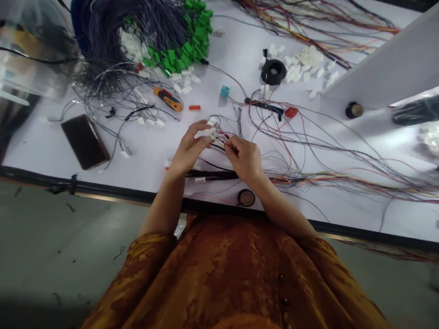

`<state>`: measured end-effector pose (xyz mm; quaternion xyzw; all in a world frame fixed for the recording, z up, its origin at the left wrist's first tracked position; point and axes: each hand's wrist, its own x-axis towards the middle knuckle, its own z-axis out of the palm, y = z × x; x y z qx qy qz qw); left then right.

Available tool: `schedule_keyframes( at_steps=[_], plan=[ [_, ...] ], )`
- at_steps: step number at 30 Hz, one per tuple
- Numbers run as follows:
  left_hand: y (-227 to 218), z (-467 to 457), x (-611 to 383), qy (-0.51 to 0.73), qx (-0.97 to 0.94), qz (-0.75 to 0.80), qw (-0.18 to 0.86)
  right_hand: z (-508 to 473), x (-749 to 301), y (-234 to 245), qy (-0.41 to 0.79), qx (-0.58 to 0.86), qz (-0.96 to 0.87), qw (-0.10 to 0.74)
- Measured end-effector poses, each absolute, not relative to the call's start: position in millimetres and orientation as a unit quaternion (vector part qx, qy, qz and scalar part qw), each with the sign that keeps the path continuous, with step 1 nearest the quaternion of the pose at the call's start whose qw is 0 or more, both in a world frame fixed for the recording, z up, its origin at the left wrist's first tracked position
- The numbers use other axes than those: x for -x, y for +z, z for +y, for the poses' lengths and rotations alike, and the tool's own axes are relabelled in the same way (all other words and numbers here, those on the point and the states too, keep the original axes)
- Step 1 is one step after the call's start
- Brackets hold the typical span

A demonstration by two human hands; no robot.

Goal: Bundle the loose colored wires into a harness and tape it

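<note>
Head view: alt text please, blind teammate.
Over a white table, the left hand pinches a white plastic connector and the right hand holds thin wires beside it. Loose coloured wires, a screwdriver and a phone lie around them.

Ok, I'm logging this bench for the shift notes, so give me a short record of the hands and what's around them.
left hand: left hand pinches a white plastic connector
right hand: right hand pinches thin coloured wires beside the connector
under the hands: black-sheathed wire bundle
on the bench: white work table, smartphone, orange-handled screwdriver, black tape roll, heap of green connectors
</note>
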<state>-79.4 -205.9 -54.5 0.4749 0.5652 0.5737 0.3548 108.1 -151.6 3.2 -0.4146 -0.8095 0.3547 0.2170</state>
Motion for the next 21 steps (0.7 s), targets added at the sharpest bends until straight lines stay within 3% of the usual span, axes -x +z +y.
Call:
schedule_keyframes(
  at_steps=[5,12,21],
  plan=[
    [-54.2,-204.8,71.6,0.620,-0.418,0.576,0.331,-153.2,-108.6,6.0,0.324,0.408,-0.834,0.183],
    [-69.2,-206.7,74.3,0.637,-0.403,0.544,0.368,-149.7,-103.9,-10.7,0.397,0.386,-0.788,0.270],
    [-51.9,-211.7,72.0,0.596,-0.517,0.600,0.128,-145.3,-110.5,-9.1,0.391,0.383,-0.768,0.333]
  ],
)
